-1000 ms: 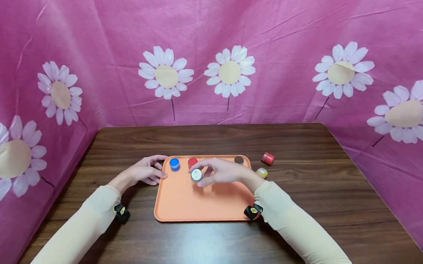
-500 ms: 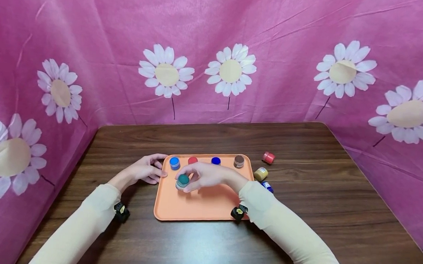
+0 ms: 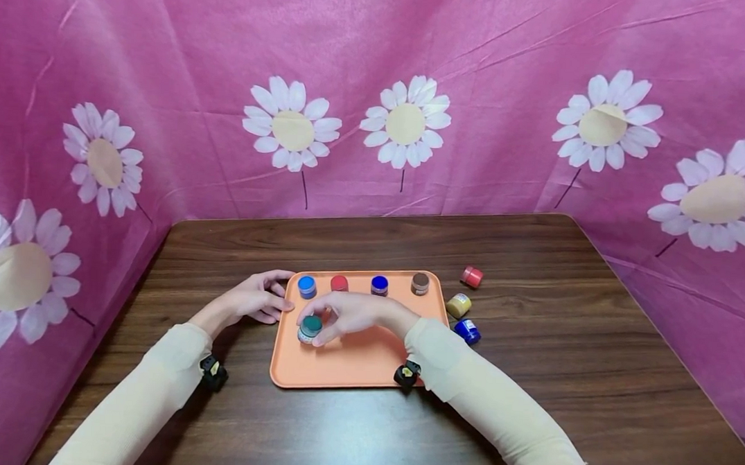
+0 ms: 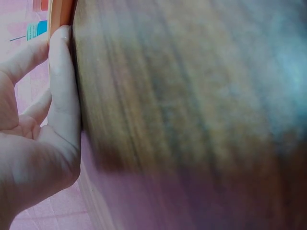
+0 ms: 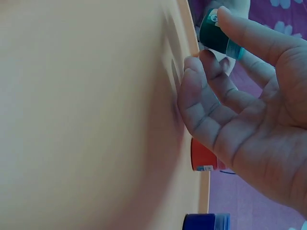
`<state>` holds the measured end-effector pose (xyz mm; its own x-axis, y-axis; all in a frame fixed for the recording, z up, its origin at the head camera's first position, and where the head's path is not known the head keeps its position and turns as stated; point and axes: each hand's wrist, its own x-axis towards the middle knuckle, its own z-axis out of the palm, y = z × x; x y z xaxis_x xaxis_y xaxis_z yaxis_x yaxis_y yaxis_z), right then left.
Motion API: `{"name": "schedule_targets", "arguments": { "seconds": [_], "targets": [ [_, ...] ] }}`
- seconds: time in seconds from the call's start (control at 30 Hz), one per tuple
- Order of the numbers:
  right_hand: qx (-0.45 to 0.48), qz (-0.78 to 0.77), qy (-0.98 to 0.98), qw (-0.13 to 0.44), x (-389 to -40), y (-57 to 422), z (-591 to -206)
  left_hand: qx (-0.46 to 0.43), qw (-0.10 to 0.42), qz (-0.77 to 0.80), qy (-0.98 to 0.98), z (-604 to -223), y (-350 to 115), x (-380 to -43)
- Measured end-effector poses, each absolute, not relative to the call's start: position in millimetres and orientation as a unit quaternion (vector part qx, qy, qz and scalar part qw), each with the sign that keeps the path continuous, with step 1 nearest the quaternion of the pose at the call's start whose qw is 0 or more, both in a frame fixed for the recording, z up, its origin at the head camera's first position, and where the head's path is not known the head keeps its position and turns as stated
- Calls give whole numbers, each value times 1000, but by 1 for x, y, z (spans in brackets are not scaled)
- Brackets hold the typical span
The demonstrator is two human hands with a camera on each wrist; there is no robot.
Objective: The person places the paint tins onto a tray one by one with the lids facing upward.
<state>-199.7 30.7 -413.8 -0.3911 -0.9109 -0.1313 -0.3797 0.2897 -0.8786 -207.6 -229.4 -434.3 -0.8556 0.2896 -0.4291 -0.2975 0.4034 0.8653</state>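
My right hand (image 3: 351,313) pinches a small paint jar (image 3: 310,327) with a dark green lid between thumb and fingers, over the left part of an orange tray (image 3: 366,367). In the right wrist view the green jar (image 5: 216,33) sits at the fingertips, close to the tray; whether its base touches cannot be told. Straight, loosely spread fingers of my left hand (image 3: 256,300) rest against the tray's left rim. Along the tray's back edge stand a light blue jar (image 3: 307,287), a red jar (image 3: 340,284), a dark blue jar (image 3: 379,285) and a brown jar (image 3: 420,284).
Right of the tray, on the wooden table (image 3: 530,350), lie a red jar (image 3: 472,277), a yellow jar (image 3: 459,306) and a blue jar (image 3: 467,332). A pink flowered curtain (image 3: 356,44) surrounds the table's back and sides.
My right hand has carried the green jar left and toward me, tilting it from lid-hidden to lid-up. The dark blue jars have come into view. My left hand stays at the rim.
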Motion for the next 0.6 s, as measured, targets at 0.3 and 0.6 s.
{"name": "schedule_targets", "arguments": {
  "seconds": [0.3,0.6],
  "targets": [
    [-423,-379,737,367,-196,24,-416,-3,266,551,791,-434,-228,-207],
    [-431,-357,747,358,-196,18,-420,-4,267,553,789,-435,-227,-208]
  ]
}}
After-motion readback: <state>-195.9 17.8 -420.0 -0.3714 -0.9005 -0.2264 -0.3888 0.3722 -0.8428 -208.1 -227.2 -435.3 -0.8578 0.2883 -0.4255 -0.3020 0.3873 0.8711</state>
